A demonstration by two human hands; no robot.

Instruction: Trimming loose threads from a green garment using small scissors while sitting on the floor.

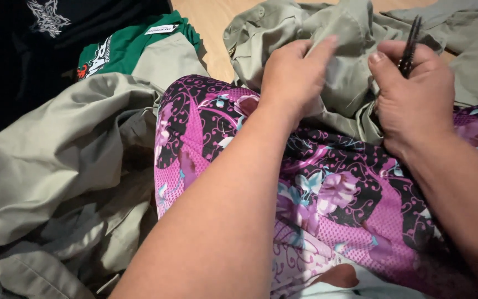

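In the head view, the left hand (293, 75) is seen laid on a crumpled olive-green cotton shirt (341, 83), its fingers closed together and pressed into a fold of the cloth, with the thumb hidden beneath the palm. The right hand (413, 94) is seen just beside it, clamped in a fist around a slim dark metal tool (410, 47); only the upper end of the tool shows above the knuckles, so its kind cannot be told. The lower edge of the right hand rests on the same shirt, which lies across the person's lap and reaches to the top edge of the picture, where it is cut off. The lap is covered by a black and magenta floral-patterned fabric (338, 199), partly hidden by both forearms. A second heap of olive-green cloth (56, 166) is spread at the left and is cut off at the lower edge. Above it, a green and grey garment with printed lettering (139, 52) is partly covered, and a black garment with a pale print (23, 44) is lost in shadow. A strip of light wooden floor (214, 22) shows between the garments.
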